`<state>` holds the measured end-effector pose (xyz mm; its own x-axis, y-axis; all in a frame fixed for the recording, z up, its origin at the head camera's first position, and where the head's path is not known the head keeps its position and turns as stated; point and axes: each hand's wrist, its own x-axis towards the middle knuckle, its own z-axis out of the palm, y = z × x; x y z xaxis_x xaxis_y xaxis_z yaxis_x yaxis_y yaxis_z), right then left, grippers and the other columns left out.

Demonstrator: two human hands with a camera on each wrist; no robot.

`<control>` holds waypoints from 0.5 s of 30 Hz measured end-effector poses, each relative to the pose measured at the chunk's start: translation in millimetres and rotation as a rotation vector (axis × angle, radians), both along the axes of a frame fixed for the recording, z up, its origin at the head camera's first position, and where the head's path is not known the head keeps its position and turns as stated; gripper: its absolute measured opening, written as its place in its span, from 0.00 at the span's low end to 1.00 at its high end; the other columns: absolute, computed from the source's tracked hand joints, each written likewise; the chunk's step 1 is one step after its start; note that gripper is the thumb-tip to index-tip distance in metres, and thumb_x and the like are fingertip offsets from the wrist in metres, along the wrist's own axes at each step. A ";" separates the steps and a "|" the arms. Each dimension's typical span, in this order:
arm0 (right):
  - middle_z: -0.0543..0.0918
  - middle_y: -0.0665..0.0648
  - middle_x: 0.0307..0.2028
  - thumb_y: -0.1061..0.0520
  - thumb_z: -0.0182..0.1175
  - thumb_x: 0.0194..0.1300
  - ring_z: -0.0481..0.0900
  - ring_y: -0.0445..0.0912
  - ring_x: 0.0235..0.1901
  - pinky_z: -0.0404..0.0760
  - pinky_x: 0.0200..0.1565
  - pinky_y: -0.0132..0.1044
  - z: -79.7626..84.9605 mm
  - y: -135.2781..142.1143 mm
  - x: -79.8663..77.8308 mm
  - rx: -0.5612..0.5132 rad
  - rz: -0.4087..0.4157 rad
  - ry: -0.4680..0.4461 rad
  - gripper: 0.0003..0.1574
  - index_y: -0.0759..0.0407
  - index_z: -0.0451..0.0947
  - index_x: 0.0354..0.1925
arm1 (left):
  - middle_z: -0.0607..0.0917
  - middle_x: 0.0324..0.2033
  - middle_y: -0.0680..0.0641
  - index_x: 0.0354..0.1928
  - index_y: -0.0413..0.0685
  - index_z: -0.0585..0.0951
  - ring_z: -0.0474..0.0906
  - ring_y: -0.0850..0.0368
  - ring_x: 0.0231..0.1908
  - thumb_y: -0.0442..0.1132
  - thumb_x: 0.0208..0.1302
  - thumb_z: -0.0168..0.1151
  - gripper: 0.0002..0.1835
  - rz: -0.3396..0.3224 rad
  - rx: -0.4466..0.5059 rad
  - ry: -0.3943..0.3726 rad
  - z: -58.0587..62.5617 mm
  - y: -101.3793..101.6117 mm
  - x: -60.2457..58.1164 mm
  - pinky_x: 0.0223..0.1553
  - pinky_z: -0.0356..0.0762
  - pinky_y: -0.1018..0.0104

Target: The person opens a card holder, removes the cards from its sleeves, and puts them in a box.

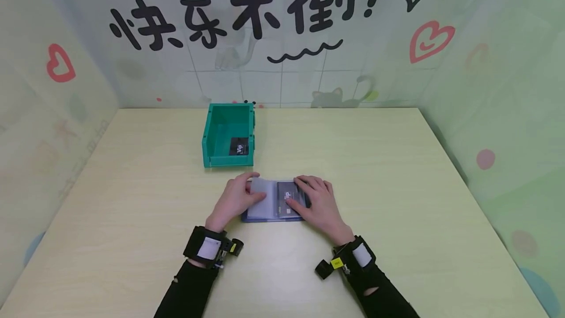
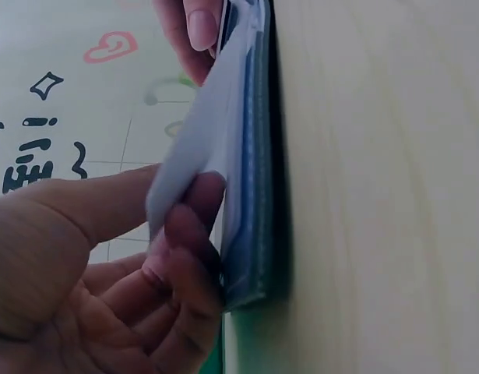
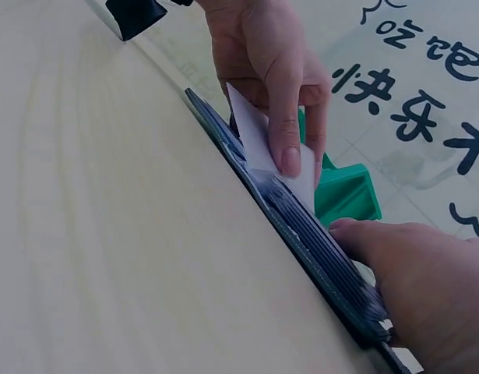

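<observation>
A card holder (image 1: 273,220) with a dark blue cover lies opened on the table, several clear sleeve pages inside. My left hand (image 1: 233,199) pinches a pale sleeve page (image 2: 194,136) on the left side between thumb and fingers; the left wrist view shows that page lifted away from the cover. At the right side, my right hand (image 1: 321,206) grips the card holder, thumb over a dark card (image 1: 283,205) with "VIP" lettering. In the right wrist view its thumb (image 3: 360,238) lies against the stacked sleeves (image 3: 325,245), and its other fingers are mostly hidden.
A green open bin (image 1: 228,161) stands behind the card holder, slightly to the left. Inside it lies a black card (image 1: 239,146) marked "Vip". The pale wooden table (image 1: 375,161) meets a printed backdrop (image 1: 282,82) at the back and sides.
</observation>
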<state>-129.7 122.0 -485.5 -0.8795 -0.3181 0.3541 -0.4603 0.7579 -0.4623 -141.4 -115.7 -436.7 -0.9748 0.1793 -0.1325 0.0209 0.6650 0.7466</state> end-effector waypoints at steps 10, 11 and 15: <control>0.81 0.56 0.61 0.44 0.63 0.66 0.73 0.55 0.62 0.63 0.60 0.56 -0.3 2.5 -2.6 -0.031 0.025 -0.041 0.32 0.58 0.78 0.63 | 0.79 0.47 0.36 0.63 0.39 0.74 0.74 0.43 0.47 0.39 0.56 0.76 0.33 0.100 -0.163 0.102 4.3 8.1 8.3 0.45 0.77 0.52; 0.81 0.56 0.61 0.44 0.63 0.67 0.73 0.55 0.61 0.63 0.60 0.56 -0.7 2.9 -2.7 -0.034 0.029 -0.038 0.31 0.58 0.79 0.63 | 0.78 0.51 0.35 0.60 0.39 0.75 0.72 0.41 0.51 0.38 0.56 0.76 0.31 0.098 -0.173 0.123 5.1 10.5 9.3 0.50 0.77 0.49; 0.81 0.56 0.61 0.47 0.63 0.67 0.73 0.55 0.61 0.62 0.59 0.56 -1.0 3.9 -2.7 -0.055 0.041 -0.038 0.30 0.58 0.79 0.63 | 0.80 0.45 0.39 0.50 0.38 0.81 0.74 0.47 0.45 0.29 0.59 0.69 0.16 0.023 -0.153 0.172 4.3 21.5 11.9 0.48 0.77 0.55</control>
